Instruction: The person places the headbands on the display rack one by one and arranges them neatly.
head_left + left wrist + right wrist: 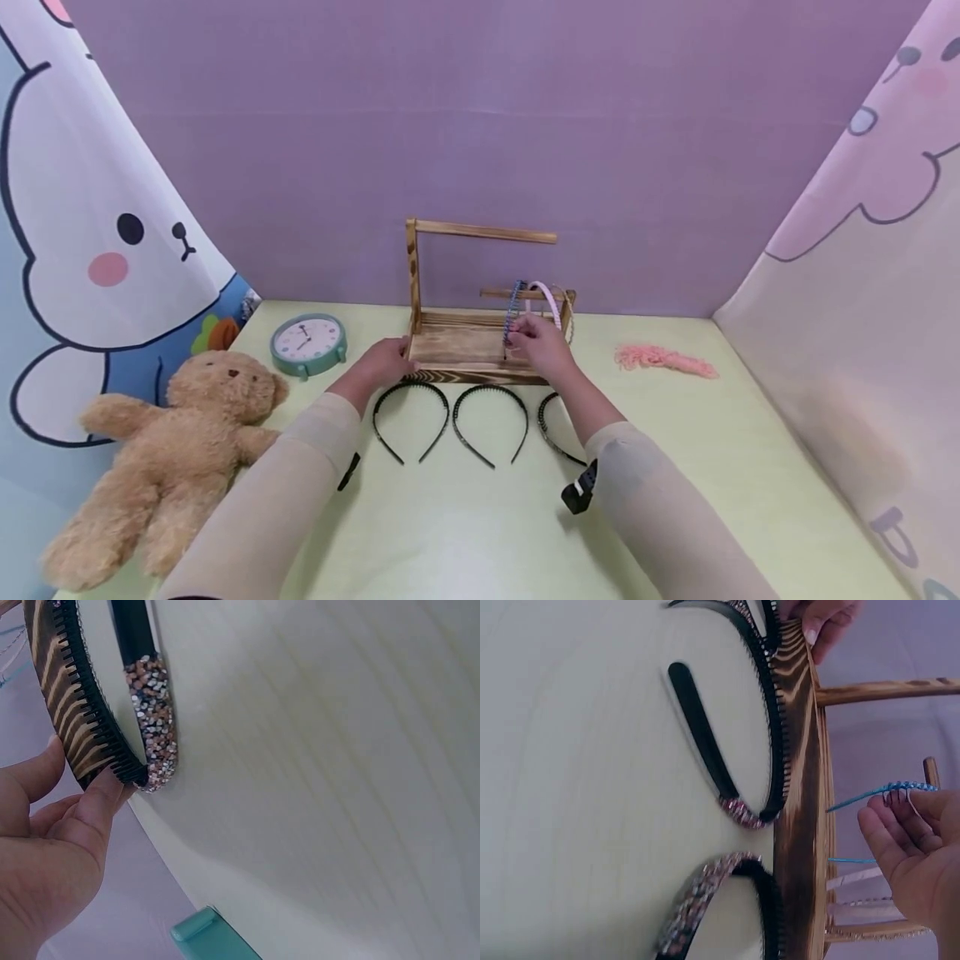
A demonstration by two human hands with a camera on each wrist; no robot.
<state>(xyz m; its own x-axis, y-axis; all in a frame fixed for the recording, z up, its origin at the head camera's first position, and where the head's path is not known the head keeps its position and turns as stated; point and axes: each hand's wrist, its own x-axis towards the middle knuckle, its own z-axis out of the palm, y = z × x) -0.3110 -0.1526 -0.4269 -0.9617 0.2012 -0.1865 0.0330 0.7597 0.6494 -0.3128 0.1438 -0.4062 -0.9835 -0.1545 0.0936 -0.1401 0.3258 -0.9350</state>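
Note:
A wooden headband rack [459, 343] has a tall upper bar on its left post and a shorter, lower bar on the right. At the base's left end, my left hand [382, 363] grips the corner, thumb on one side and fingers on the other in the left wrist view. My right hand [544, 347] pinches a blue beaded headband [512, 310] by its side, at the lower bar. To its right, a pink headband [547, 298] and a thin gold-toned headband [570, 321] hang on that bar. In the right wrist view, the blue headband [862, 798] lies at the fingertips.
Three black toothed headbands with glittery sides lie before the rack: one at left [411, 385], one in the middle [491, 387] and one partly behind my right forearm [546, 425]. A teal clock [309, 342] and a teddy bear [191, 450] are left; a pink yarn bundle [666, 360] lies right.

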